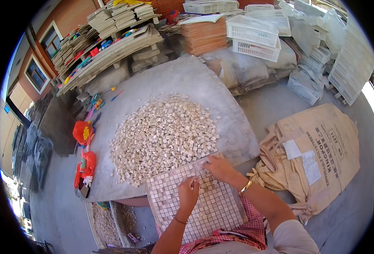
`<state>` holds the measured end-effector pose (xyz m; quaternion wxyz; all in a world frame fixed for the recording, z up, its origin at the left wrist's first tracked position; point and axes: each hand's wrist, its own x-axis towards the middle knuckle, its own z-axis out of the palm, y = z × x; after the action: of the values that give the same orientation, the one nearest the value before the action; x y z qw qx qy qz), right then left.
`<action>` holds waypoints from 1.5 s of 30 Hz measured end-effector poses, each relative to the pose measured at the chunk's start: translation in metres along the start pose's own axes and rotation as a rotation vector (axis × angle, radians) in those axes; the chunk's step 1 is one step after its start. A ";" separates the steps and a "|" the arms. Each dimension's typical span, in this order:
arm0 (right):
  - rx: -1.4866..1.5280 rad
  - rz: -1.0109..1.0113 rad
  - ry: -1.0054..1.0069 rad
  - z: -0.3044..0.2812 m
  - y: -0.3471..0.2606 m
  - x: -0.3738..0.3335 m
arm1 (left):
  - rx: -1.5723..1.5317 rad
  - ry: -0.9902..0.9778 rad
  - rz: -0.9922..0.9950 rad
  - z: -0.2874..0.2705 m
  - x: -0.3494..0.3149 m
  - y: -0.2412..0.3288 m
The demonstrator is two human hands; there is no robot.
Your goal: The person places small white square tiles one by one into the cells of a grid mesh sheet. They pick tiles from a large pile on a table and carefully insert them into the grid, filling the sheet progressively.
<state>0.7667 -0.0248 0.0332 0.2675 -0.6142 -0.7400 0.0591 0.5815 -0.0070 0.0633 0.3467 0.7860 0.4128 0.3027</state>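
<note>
A square mosaic tray (173, 170) leans from the near table edge toward my lap, its grid largely filled with small cream and pinkish stone tiles. Over its upper middle is my left hand (188, 192), thumb and fingers pinched on what looks like a small stone tile (194, 183). My right hand (220, 169) is closed at the tray's upper right corner; whatever its fingertips hold is hidden. Just beyond the tray, a broad heap of loose stone tiles (165, 135) covers much of the grey table (235, 135).
Red bags (83, 132) and small coloured items line the table's left edge. Below it stands a box of stone pieces (105, 224). A large tan sack (318, 156) lies at right. White crates (254, 36), filled sacks (242, 67) and stacked boards (110, 42) stand behind.
</note>
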 end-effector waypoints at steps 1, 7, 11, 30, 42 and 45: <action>0.020 0.052 -0.015 0.004 0.000 0.002 | 0.011 0.054 0.012 -0.003 -0.011 0.000; -0.016 0.000 -0.033 0.004 -0.004 0.012 | -0.113 0.076 -0.199 -0.029 -0.076 -0.013; 0.011 0.007 -0.012 -0.005 -0.008 0.019 | -0.132 0.092 -0.280 -0.041 -0.094 -0.015; 0.189 0.103 -0.007 -0.014 0.003 0.012 | -0.296 0.096 -0.342 -0.049 -0.104 -0.025; 0.069 0.217 -0.037 -0.034 -0.002 0.010 | -0.359 0.102 -0.378 -0.059 -0.113 -0.031; 0.092 0.270 0.007 -0.037 0.019 0.017 | -0.347 0.125 -0.357 -0.061 -0.114 -0.035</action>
<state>0.7988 -0.0130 0.0629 0.2875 -0.6954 -0.6464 0.1261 0.4659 -0.0726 0.0489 0.4980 0.6091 0.5076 0.3512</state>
